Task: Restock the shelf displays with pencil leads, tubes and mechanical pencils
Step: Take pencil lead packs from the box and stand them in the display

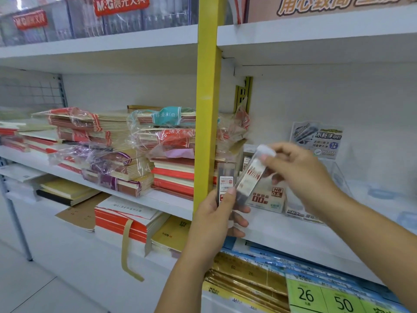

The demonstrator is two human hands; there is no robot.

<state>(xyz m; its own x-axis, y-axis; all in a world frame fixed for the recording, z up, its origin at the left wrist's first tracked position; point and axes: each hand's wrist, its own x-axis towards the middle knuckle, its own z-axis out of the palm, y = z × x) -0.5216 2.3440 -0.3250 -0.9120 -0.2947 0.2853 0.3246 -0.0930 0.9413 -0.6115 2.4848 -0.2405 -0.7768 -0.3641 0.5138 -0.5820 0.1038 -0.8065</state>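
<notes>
Gripping dark lead tubes [225, 186] upright in the left hand [214, 218], thumb across them; pinching a tilted white-capped clear tube [250, 177] near its top with the right hand [300, 172] (blurred). Behind, on the white shelf [293, 236], an HB lead box [268, 197].

Notebook stacks [126, 150] left of shelf post [208, 114], lead box [268, 197] right of it, left hand [214, 222] with lead cases [225, 184] before it, right hand [300, 172] with tube [251, 175] further right.
</notes>
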